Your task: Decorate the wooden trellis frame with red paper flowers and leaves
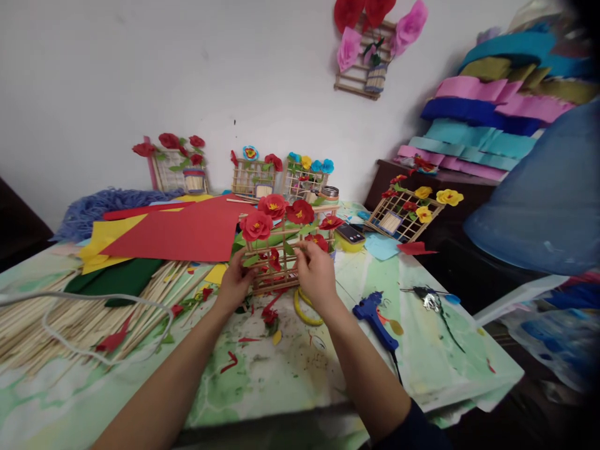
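A wooden stick lattice frame [281, 247] decorated with red paper flowers [255, 225] and green leaves stands tilted on the table in front of me. My left hand [235, 281] grips its lower left edge. My right hand [316, 269] is closed on the frame's right side, fingers pinched near a red flower [319, 241]. A yellow ring [304, 310] lies under the frame beside my right wrist.
A blue glue gun [375, 315] and scissors [429, 299] lie to the right. Bamboo sticks [70, 312] and a white cord [84, 299] lie left. Red [187, 234], yellow and green paper sheets lie behind. Finished flower frames [255, 175] lean on the wall; crepe paper rolls [482, 112] are stacked right.
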`<action>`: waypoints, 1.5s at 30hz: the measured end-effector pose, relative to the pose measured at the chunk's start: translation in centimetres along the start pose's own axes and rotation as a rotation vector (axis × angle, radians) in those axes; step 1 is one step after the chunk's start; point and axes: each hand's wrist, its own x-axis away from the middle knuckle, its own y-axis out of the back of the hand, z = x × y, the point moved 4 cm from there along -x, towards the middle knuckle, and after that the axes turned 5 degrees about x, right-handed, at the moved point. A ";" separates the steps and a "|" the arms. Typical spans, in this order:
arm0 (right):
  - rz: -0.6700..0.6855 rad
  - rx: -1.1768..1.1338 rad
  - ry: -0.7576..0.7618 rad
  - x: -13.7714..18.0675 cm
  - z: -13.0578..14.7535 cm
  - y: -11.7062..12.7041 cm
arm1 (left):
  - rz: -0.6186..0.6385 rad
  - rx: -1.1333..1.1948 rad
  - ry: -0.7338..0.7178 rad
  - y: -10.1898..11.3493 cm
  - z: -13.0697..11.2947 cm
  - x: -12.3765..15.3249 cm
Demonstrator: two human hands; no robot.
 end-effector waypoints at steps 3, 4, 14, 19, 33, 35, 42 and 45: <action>-0.062 -0.266 -0.097 1.5 -1.2 -0.9 | 0.016 0.003 0.035 0.0 0.1 0.0; -0.030 -0.389 -0.167 1.9 -1.7 -1.6 | 0.015 0.014 0.039 -0.1 0.1 0.0; 0.166 -1.374 -0.721 2.1 -1.2 -6.3 | 0.027 0.045 0.022 -0.3 -0.3 0.0; 0.077 -1.503 -0.781 1.8 -0.4 -7.0 | 0.025 0.051 0.029 -0.2 0.0 0.1; -0.060 -1.552 -0.724 2.5 -1.0 -7.4 | 0.021 0.061 0.050 -0.3 -0.6 0.2; -0.068 -1.541 -0.719 2.4 -0.9 -7.4 | 0.020 0.071 0.051 -0.3 -0.5 0.3; -0.115 -1.555 -0.750 1.8 -0.7 -7.5 | 0.028 0.085 0.049 -0.3 -0.4 0.2; -0.147 -1.585 -0.756 1.7 -0.8 -7.7 | 0.040 0.096 0.034 -0.3 -0.5 0.1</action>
